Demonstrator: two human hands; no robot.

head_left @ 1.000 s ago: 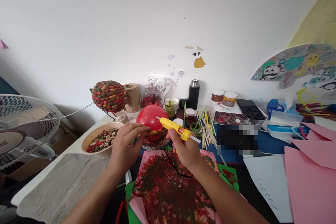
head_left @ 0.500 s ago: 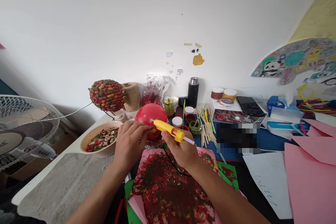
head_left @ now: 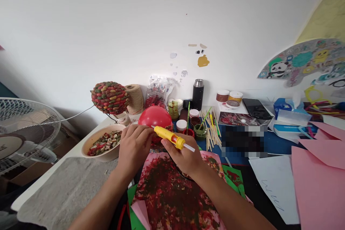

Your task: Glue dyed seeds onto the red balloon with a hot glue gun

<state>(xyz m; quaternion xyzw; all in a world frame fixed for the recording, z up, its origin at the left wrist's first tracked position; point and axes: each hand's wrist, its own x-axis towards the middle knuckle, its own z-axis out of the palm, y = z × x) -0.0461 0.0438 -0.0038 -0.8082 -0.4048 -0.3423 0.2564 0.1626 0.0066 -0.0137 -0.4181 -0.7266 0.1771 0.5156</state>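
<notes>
The yellow plastic glue gun [head_left: 170, 137] sits in the right hand [head_left: 183, 156], fingers wrapped tight round its grip, a pale glue stick poking out of the back end, and the nozzle tip pressed in at the lower front of the smooth, glossy red balloon [head_left: 155, 116]. The balloon stands near the middle of the table, just beyond both hands, its lower part ringed with bumpy red and green shell pieces. The left hand [head_left: 134, 147] is curled close, fingertips pinched together right at the nozzle and the balloon's side; whether anything is held between them I cannot tell.

Under the wrists lies a pink sheet [head_left: 172, 190], thickly mottled with dark red and green paint. Just left of the left hand is a shallow beige bowl [head_left: 93, 142] holding painted shells in red, green and cream. Behind it stands a round ball [head_left: 109, 97] wholly covered in the same coloured shells, knobbly all over, with a spool of rough jute twine [head_left: 135, 99] beside it. Further back is a black flask [head_left: 198, 94] with a steel cap, and to its right a scatter of thin wooden sticks [head_left: 211, 133]. At the far left is a white wire-grille fan [head_left: 27, 133]; at the far right, flat pink paper [head_left: 320, 183].
</notes>
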